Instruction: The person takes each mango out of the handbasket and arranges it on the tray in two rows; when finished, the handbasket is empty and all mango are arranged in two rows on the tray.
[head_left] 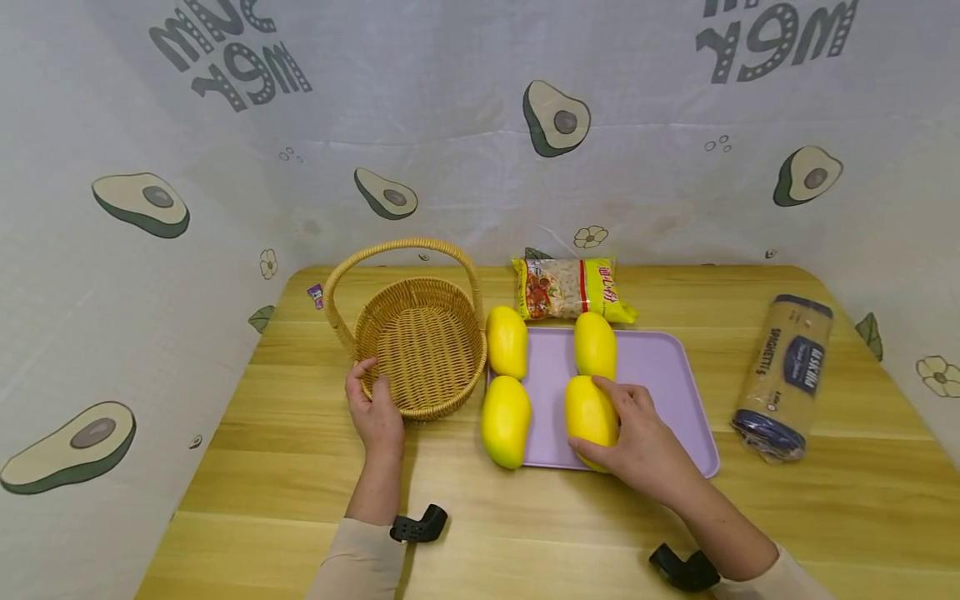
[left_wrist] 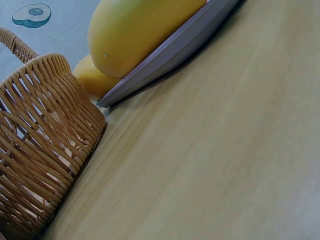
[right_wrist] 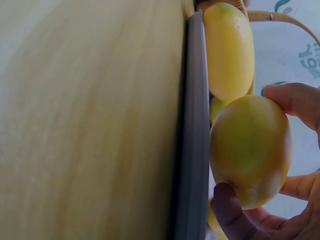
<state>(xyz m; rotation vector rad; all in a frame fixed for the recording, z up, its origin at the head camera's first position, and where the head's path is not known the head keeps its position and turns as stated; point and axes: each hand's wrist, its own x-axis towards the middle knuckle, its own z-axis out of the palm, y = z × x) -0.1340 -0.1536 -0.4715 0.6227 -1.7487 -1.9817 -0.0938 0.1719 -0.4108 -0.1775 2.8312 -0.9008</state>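
Observation:
My left hand (head_left: pixel 377 421) grips the near left rim of a round wicker basket (head_left: pixel 423 354) with a tall arched handle. Nothing lies inside the basket. My right hand (head_left: pixel 637 437) holds a yellow mango (head_left: pixel 588 412) at the front of a lilac tray (head_left: pixel 660 383), thumb on one side and fingers on the other. In the right wrist view this mango (right_wrist: pixel 250 150) shows a greenish end, close over the tray's edge. Behind it lies a second mango (head_left: pixel 596 343). Two more, a back mango (head_left: pixel 507 342) and a front mango (head_left: pixel 506 421), lie along the tray's left side.
A bag of peanuts (head_left: pixel 566 287) lies behind the tray. To the right is a pack of spaghetti (head_left: pixel 787 375). A small purple wrapped piece (head_left: pixel 316 296) lies left of the basket. A patterned curtain (head_left: pixel 465 133) surrounds the wooden table (head_left: pixel 300 492).

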